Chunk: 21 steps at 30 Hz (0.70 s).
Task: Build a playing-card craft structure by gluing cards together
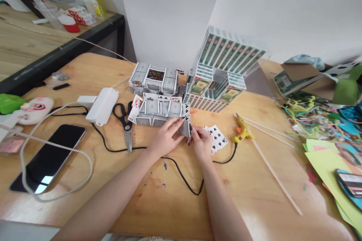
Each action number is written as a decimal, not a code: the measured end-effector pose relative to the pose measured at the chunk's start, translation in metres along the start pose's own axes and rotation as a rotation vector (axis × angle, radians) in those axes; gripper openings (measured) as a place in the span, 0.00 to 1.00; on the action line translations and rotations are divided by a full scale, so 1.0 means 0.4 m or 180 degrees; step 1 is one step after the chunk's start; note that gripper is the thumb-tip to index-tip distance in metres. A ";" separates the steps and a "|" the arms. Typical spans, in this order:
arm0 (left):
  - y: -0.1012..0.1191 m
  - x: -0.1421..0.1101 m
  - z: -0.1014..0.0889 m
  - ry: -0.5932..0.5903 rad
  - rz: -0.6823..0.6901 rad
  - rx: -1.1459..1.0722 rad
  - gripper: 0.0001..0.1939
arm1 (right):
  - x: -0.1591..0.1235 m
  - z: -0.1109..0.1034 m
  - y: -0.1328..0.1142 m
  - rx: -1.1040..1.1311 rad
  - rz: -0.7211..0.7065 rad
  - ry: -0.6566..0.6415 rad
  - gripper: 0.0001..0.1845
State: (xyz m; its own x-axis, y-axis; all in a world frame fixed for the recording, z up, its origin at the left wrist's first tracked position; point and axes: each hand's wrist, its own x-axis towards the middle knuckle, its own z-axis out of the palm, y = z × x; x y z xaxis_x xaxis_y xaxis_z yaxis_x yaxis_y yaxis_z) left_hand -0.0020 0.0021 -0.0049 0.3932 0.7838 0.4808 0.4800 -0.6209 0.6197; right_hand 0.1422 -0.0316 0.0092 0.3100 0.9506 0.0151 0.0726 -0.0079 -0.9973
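A box-like structure built of playing cards (151, 109) stands mid-table, grey card backs mostly outward. At its right front corner is a single playing card (184, 129), grey back toward me. My left hand (166, 139) is closed, its fingertips on this card's left side and against the structure. Pinching the same card's right edge is my right hand (202, 141). Loose playing cards (218, 138), spades face up, lie just right of that hand. A second card structure (154, 79) sits behind the first.
Scissors (128, 131) lie left of the structure, near a white power adapter (102, 106) and a phone (51, 158). On the right rest a yellow glue gun (242, 130) with its black cable and glue sticks (277, 177). Stacked card boxes (229, 51) rise behind.
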 end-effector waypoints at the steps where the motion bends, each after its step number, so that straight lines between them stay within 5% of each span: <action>1: -0.002 0.000 0.001 0.0029 -0.0012 -0.0001 0.26 | -0.001 0.000 0.000 0.0036 -0.0042 -0.0078 0.14; 9: -0.013 0.002 0.001 0.0172 -0.0069 -0.0018 0.25 | -0.007 0.008 0.035 0.0196 -0.0084 -0.0422 0.17; 15: -0.009 0.004 -0.004 0.0016 0.0037 -0.0099 0.26 | -0.005 0.001 0.031 0.0041 -0.0032 -0.0399 0.10; 21: 0.009 0.006 -0.018 -0.0198 -0.0030 -0.0695 0.31 | -0.005 0.006 0.005 0.0371 0.0190 -0.0614 0.15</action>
State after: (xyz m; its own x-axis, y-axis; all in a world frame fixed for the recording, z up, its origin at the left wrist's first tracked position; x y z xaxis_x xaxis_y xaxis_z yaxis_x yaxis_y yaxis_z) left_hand -0.0050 0.0019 0.0032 0.4403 0.7830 0.4395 0.3055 -0.5909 0.7467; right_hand 0.1396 -0.0327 0.0072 0.1226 0.9913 -0.0471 -0.0538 -0.0407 -0.9977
